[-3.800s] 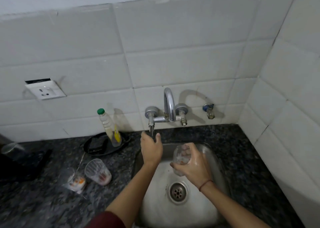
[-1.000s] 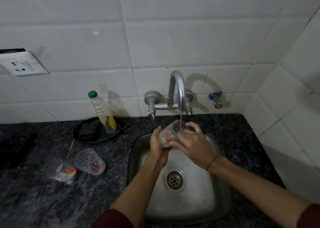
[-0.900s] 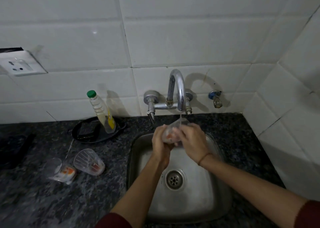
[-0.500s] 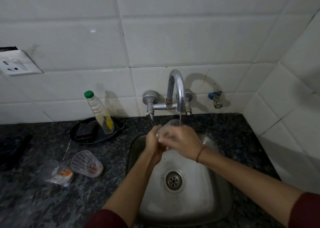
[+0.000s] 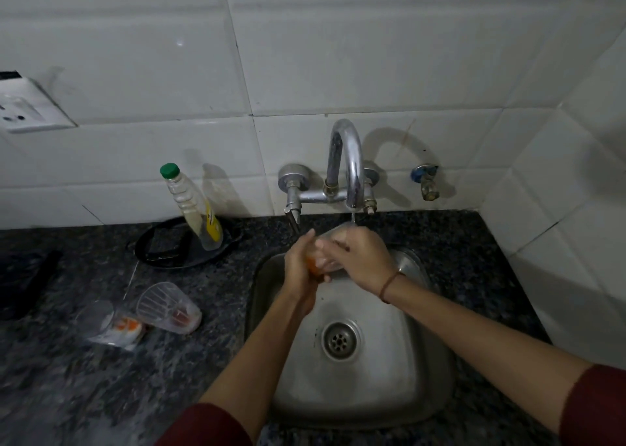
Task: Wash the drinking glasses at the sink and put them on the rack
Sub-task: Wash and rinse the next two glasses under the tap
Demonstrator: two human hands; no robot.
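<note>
Left hand (image 5: 299, 271) cupped the base of a clear, orange-marked drinking glass (image 5: 326, 263), right hand (image 5: 360, 259) curled over its side, under the curved steel tap (image 5: 349, 161) above the steel sink (image 5: 389, 388); judged light, wet-slick, breakable, best gripped round the body

maroon sleeves (image 5: 591, 408), reddish wrist cord (image 5: 389, 284)

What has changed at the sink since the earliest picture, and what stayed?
The left hand left the tap handle and now grips the glass with the right hand, raised under the running spout. The ribbed glass, the printed glass and the bottle stayed.
</note>
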